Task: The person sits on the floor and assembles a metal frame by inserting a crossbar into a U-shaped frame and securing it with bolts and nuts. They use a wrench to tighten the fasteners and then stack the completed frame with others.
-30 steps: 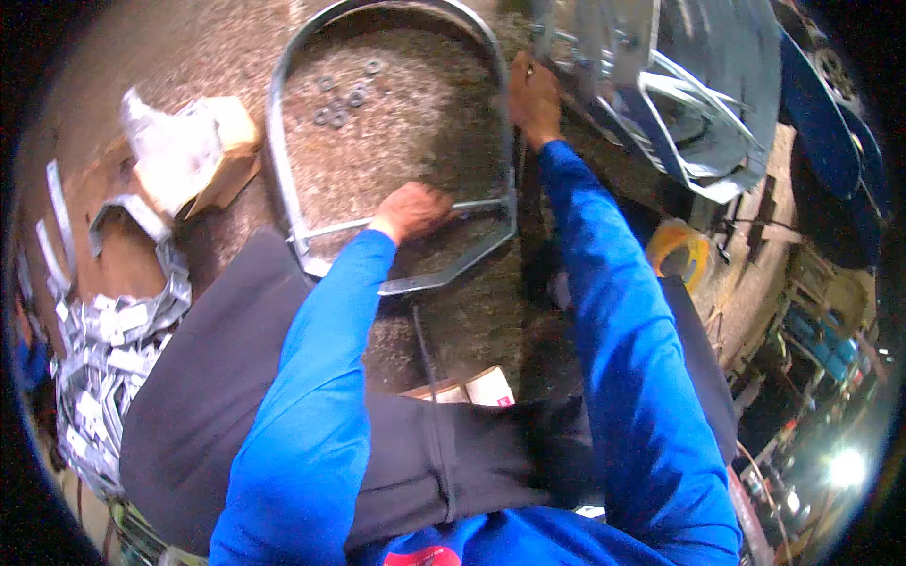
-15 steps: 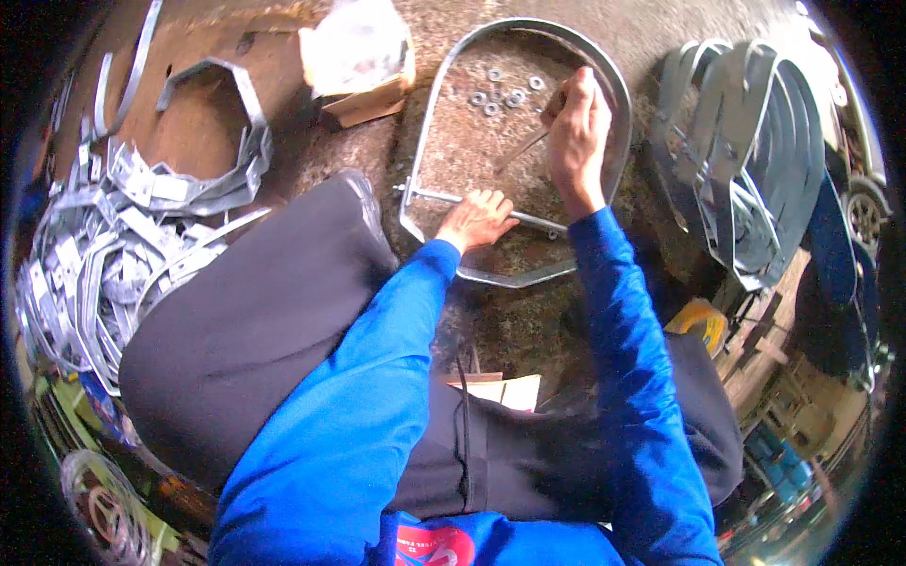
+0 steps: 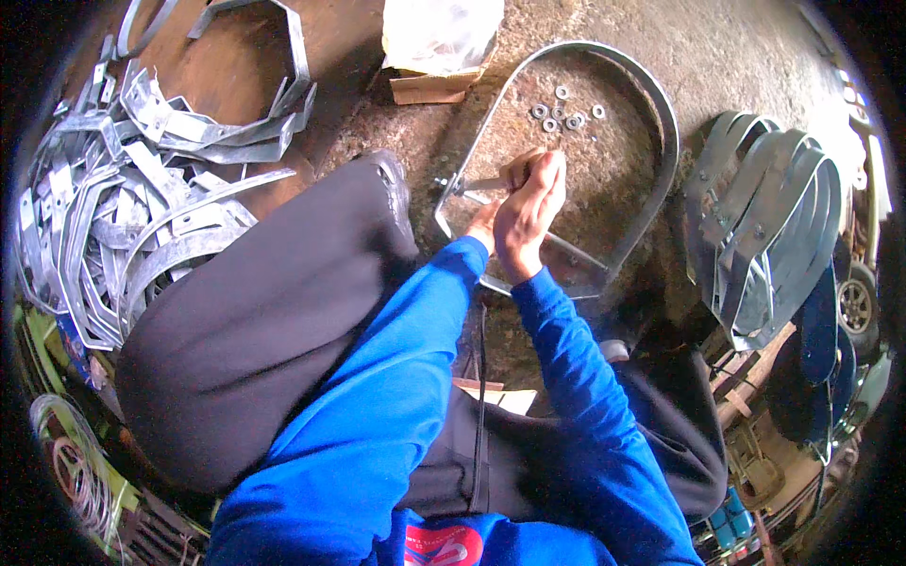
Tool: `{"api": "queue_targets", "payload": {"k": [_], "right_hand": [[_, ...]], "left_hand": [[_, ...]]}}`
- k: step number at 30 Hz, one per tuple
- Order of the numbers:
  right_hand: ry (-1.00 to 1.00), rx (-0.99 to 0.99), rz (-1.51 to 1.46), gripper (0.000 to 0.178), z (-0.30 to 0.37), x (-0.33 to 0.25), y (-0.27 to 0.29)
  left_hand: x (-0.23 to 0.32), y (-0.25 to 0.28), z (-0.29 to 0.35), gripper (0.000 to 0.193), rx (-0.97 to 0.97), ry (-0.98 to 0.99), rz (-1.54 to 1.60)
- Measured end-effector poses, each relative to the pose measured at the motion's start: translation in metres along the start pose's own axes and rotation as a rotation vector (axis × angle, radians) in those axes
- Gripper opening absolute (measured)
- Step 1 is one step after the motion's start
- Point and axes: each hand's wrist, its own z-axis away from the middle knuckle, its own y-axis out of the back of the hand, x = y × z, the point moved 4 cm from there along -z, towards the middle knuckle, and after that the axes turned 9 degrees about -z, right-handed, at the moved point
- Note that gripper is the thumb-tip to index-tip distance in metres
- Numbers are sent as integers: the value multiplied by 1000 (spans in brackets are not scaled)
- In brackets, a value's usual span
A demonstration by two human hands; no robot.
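Note:
A metal hoop frame [image 3: 668, 132] with a rounded far end lies on the floor before me, a metal rod [image 3: 576, 253] crossing its near part. My right hand [image 3: 530, 215] is closed round a wrench [image 3: 484, 185], whose far end reaches the nut [image 3: 442, 182] at the rod's left end. Close beneath it, my left hand [image 3: 484, 224] grips the rod near that end; its fingers are mostly hidden behind my right hand. Several loose washers or nuts [image 3: 562, 92] lie on the floor inside the hoop.
Bent metal strips [image 3: 104, 226] are heaped at my left. Beyond my left knee stands a cardboard box [image 3: 434, 89] with clear plastic in it. More hoop frames [image 3: 769, 222] stand stacked at the right. A wire coil [image 3: 71, 453] sits at lower left.
My right hand has swung left and nearer with the wrench, from the hoop's right side to the rod's left end. My left hand has shifted toward that end. The view has turned slightly.

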Motion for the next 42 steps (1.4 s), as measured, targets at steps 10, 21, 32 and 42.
{"api": "queue_targets", "payload": {"k": [10,21,32,42], "right_hand": [[57,-550,153,27,18,-4,-7],[-265,-343,-112,34,-100,38,-38],[-308,-29,-279,28,-186,189,-42],[-412,261,-673,44,-193,97,156]], "left_hand": [[3,20,0,42,-248,-114,-116],[6,38,-18,23,-69,-183,-78],[11,19,-24,20,170,-275,-11],[37,53,-36,45,-53,-196,-50]]}}
